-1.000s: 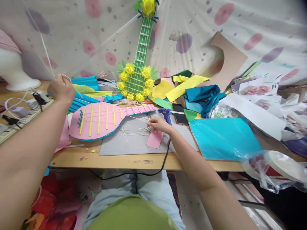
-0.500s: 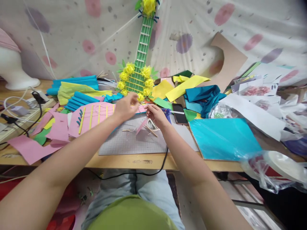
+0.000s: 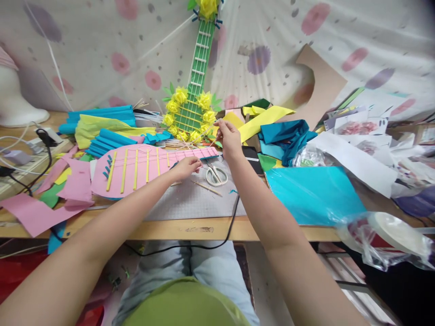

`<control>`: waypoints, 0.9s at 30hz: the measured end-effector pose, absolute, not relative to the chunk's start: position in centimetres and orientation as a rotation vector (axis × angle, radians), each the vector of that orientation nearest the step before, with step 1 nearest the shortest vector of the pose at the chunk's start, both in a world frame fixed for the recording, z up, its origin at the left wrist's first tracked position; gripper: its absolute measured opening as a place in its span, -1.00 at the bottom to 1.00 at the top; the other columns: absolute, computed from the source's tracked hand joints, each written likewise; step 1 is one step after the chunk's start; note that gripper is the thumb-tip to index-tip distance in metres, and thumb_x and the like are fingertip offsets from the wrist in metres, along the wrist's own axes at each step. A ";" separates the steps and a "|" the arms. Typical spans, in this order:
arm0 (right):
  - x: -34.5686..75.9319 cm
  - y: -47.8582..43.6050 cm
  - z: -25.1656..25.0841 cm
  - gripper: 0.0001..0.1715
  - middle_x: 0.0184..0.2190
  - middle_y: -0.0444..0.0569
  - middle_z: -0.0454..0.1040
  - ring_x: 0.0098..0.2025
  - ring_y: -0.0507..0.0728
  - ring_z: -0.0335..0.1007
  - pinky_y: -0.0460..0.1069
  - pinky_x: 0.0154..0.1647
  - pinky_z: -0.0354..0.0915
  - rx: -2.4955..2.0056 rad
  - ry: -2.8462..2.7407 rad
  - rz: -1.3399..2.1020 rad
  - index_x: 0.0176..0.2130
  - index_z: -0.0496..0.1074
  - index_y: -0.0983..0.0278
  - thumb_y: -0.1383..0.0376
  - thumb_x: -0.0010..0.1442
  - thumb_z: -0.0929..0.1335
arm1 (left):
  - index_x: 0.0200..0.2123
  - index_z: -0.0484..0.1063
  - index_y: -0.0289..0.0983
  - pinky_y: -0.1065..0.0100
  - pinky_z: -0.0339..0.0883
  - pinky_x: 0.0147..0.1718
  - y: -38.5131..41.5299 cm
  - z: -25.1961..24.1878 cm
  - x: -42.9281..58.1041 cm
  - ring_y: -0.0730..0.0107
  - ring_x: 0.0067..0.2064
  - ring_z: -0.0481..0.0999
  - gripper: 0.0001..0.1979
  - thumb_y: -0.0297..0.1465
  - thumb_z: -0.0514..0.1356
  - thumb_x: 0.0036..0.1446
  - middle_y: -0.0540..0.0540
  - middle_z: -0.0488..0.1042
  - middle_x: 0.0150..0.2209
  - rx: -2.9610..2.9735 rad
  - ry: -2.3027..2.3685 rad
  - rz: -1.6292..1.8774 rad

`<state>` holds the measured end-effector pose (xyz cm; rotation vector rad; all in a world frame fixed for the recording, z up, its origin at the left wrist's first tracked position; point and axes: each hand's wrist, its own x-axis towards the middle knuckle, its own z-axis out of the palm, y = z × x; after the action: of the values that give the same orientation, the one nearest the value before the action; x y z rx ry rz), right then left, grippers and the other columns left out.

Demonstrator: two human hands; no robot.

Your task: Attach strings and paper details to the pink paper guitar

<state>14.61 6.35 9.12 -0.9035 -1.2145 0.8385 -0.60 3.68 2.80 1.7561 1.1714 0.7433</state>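
Observation:
A pink paper guitar [image 3: 136,170] with yellow strips across its body lies flat on the table. My left hand [image 3: 186,165] rests at the guitar's neck, fingers pinched together on something too thin to name. My right hand [image 3: 228,136] is raised just behind the neck's end, its fingertips pinched on a thin pale strand. White-handled scissors [image 3: 215,175] lie on the grey cutting mat [image 3: 197,201] between my forearms, with a wooden stick [image 3: 207,188] beside them.
A green paper guitar [image 3: 197,68] with yellow flowers leans on the back cloth. Coloured paper is piled around it, and a cyan sheet [image 3: 312,194] lies at the right. A phone [image 3: 252,156], a bagged tape roll [image 3: 390,235] and a black cable [image 3: 204,246] are nearby.
My left hand came in from the far left to the pink guitar's neck. My right hand lifted off the mat and moved back. The pink scrap is gone from the mat; the scissors now lie flat.

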 end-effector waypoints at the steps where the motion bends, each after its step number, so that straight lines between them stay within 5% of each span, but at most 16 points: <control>1: 14.9 6.8 9.4 -0.57 -0.63 -0.20 0.21 -0.52 -0.04 0.21 -0.11 -0.44 0.18 -0.936 -1.258 0.709 -0.39 0.41 0.24 -0.05 0.09 0.25 | -0.49 0.35 -0.31 0.43 0.22 -0.42 3.7 2.9 -1.2 0.49 -0.51 0.34 -0.82 -0.33 0.07 0.00 0.04 0.31 -0.61 1.777 1.201 0.725; 5: 15.5 7.2 9.8 -0.54 -0.46 -0.04 0.35 -0.27 0.09 0.26 0.02 -0.18 0.18 -1.160 -1.449 0.161 -0.38 0.44 0.26 0.02 0.20 0.16 | -0.47 0.39 -0.30 0.45 0.17 -0.51 3.4 4.7 -3.3 0.49 -0.54 0.31 -0.78 -0.26 0.10 0.00 0.04 0.30 -0.61 1.849 1.233 0.630; 10: 15.3 5.2 8.8 -0.60 -0.44 0.09 0.41 -0.22 0.20 0.19 0.11 -0.11 0.08 -1.435 -1.844 -0.292 -0.43 0.47 0.29 0.17 0.21 0.18 | -0.59 0.29 -0.29 0.46 0.11 -0.55 2.9 9.4 -7.2 0.51 -0.56 0.27 -0.75 -0.25 0.15 -0.01 0.04 0.22 -0.64 1.783 1.112 0.617; 16: 15.7 3.4 7.8 -0.62 -0.47 0.10 0.45 -0.28 0.20 0.16 0.10 -0.18 0.04 -1.489 -2.072 -0.398 -0.45 0.48 0.31 0.22 0.20 0.19 | -0.52 0.27 -0.31 0.49 -0.03 -0.59 2.7 12.6 -12.3 0.63 -0.59 0.07 -0.77 -0.27 0.18 0.00 0.09 0.05 -0.66 1.492 0.929 0.860; 20: 16.1 3.2 7.4 -0.70 -0.55 0.10 0.41 -0.31 0.19 0.16 0.11 -0.21 0.04 -1.453 -2.066 -0.270 -0.54 0.44 0.29 0.26 0.13 0.25 | -0.52 0.21 -0.30 0.51 -0.11 -0.55 1.8 13.3 -13.0 0.66 -0.58 -0.14 -0.64 -0.19 -0.09 0.21 0.10 -0.14 -0.64 1.543 0.957 1.095; 23: 16.2 2.7 7.4 -0.70 -0.62 -0.01 0.33 -0.39 0.13 0.15 0.07 -0.23 0.07 -1.312 -1.982 -0.050 -0.61 0.36 0.26 0.23 0.10 0.29 | -0.50 0.28 -0.27 0.48 -0.07 -0.58 1.0 12.7 -11.5 0.64 -0.61 -0.04 -0.63 -0.11 -0.03 0.12 0.08 0.01 -0.67 1.803 1.156 0.744; 27: 15.7 1.9 7.9 -0.60 -0.68 -0.15 0.22 -0.50 0.03 0.11 -0.04 -0.36 0.08 -1.142 -1.724 0.383 -0.63 0.30 0.25 0.09 0.10 0.28 | -0.48 0.43 -0.22 0.41 0.15 -0.49 0.0 10.1 -7.8 0.41 -0.50 0.34 -0.73 -0.14 0.21 -0.20 -0.03 0.42 -0.54 2.326 1.439 -0.118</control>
<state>15.71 1.89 7.88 -1.1418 -1.7238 0.3827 -7.82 -0.01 10.09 2.3256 1.4393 -0.1182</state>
